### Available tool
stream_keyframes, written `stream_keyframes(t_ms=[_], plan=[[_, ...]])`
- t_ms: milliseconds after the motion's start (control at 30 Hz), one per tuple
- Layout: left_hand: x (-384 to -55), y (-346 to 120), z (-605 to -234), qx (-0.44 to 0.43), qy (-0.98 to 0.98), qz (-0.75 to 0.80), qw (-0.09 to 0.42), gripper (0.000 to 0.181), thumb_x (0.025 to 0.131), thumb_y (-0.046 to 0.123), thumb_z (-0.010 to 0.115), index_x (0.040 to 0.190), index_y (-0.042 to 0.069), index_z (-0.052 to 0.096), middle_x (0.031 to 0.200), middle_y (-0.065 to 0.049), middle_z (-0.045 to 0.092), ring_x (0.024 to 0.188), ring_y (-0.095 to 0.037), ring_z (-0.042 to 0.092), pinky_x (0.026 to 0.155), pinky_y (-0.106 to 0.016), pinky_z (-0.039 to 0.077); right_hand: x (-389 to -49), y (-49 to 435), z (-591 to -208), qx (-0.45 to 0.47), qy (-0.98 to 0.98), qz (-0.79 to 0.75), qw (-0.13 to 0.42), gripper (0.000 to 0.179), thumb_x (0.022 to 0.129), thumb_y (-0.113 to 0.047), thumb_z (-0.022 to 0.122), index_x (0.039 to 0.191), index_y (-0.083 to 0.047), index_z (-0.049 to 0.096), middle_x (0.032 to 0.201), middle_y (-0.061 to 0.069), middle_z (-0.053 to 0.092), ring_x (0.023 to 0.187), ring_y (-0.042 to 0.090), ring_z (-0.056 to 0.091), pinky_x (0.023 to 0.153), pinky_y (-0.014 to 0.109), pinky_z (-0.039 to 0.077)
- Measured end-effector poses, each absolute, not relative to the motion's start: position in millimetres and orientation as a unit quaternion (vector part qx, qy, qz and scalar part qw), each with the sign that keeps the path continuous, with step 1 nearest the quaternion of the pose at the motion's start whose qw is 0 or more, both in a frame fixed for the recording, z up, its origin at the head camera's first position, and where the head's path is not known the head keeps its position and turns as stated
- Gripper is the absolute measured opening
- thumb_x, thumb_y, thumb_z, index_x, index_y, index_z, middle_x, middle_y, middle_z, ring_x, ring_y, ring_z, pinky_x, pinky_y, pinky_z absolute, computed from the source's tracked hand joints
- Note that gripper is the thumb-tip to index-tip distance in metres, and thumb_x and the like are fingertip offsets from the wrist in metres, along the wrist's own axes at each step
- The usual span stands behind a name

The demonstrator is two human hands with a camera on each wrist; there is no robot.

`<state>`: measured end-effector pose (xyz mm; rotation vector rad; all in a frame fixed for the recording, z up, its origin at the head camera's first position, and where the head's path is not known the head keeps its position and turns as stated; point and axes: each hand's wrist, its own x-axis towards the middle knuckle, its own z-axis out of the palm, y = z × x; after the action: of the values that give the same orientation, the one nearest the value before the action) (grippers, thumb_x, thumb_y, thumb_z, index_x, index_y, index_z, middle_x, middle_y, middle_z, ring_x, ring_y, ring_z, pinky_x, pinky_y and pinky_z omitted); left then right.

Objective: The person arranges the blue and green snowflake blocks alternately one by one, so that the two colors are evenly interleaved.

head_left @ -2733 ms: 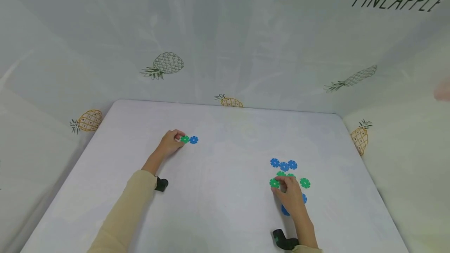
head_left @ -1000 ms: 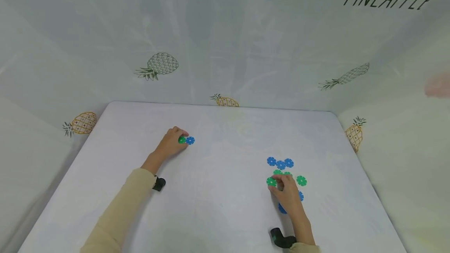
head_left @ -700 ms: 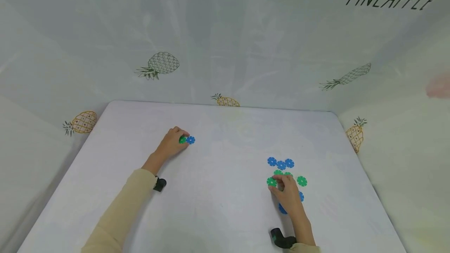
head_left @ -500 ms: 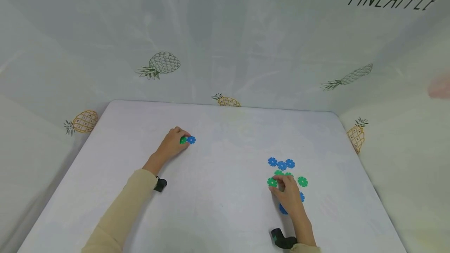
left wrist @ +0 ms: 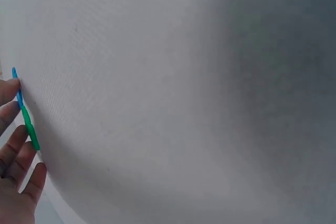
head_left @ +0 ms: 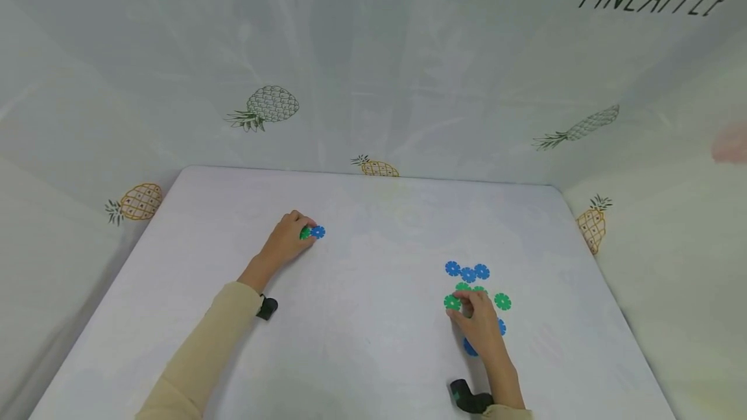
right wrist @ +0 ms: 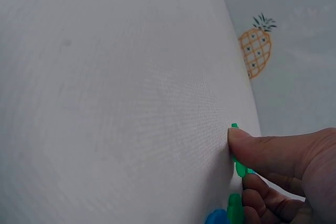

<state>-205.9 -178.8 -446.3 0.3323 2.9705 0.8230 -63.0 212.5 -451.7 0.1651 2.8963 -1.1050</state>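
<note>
Fingertips (left wrist: 8, 91) of the left hand (head_left: 286, 238) are pinching a blue disc (head_left: 318, 232) and the green disc (head_left: 305, 233) touching it, over the table's (head_left: 362, 342) left half. The right hand (head_left: 480, 326) is pinching another green disc (head_left: 452, 302), while more blue discs (head_left: 468, 275) and green discs (head_left: 502, 301) are lying nearby.

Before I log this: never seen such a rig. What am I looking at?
No robot: a person's bare left hand and right hand work. The wide picture comes from a camera on the head, looking down at a white table; the close-ups come from one on each wrist, probably the black units.

The left hand holds a blue disc with a green disc against it; whether they are locked together, I can't tell. The right hand pinches another green disc. Also on the table: three blue discs, a lone green disc, and more green pieces and blue pieces, partly hidden by the right hand.
</note>
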Motion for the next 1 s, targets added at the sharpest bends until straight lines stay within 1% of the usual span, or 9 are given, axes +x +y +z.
stream_keyframes(t_ms=[167, 500, 700, 1000], plan=[[-205.3, -178.0, -446.1, 0.106, 0.958, 0.267, 0.019, 0.032, 0.086, 0.021, 0.064, 0.114, 0.007, 0.061, 0.116, -0.014, 0.051, 0.107, -0.031, 0.047, 0.092, -0.047, 0.042, -62.1, 212.3, -451.6, 0.050, 0.934, -0.352, 0.012, 0.032, 0.081, -0.009, 0.070, 0.111, -0.002, 0.061, 0.100, 0.012, 0.052, 0.092, 0.022, 0.050, 0.077, 0.033, 0.046], [-204.5, -177.8, -444.8, 0.104, 0.957, 0.269, 0.028, 0.031, 0.086, 0.021, 0.064, 0.114, 0.009, 0.061, 0.117, -0.013, 0.051, 0.110, -0.032, 0.047, 0.093, -0.048, 0.041, -61.5, 211.9, -450.4, 0.053, 0.933, -0.354, 0.020, 0.032, 0.082, -0.008, 0.069, 0.111, -0.001, 0.060, 0.101, 0.013, 0.052, 0.094, 0.023, 0.050, 0.080, 0.036, 0.045], [-204.9, -178.9, -443.4, 0.114, 0.955, 0.270, 0.031, 0.031, 0.086, 0.021, 0.064, 0.114, 0.008, 0.061, 0.117, -0.014, 0.051, 0.111, -0.032, 0.046, 0.096, -0.047, 0.040, -61.7, 211.4, -452.0, 0.055, 0.932, -0.358, 0.016, 0.032, 0.081, -0.008, 0.069, 0.111, -0.001, 0.060, 0.102, 0.013, 0.052, 0.094, 0.023, 0.050, 0.080, 0.037, 0.046], [-206.4, -181.1, -443.1, 0.117, 0.955, 0.271, 0.039, 0.030, 0.086, 0.020, 0.065, 0.113, 0.007, 0.060, 0.118, -0.014, 0.050, 0.112, -0.032, 0.045, 0.097, -0.048, 0.040, -62.9, 212.3, -453.8, 0.056, 0.933, -0.354, 0.019, 0.032, 0.083, -0.009, 0.068, 0.112, -0.001, 0.060, 0.102, 0.012, 0.052, 0.093, 0.022, 0.049, 0.078, 0.034, 0.046]])
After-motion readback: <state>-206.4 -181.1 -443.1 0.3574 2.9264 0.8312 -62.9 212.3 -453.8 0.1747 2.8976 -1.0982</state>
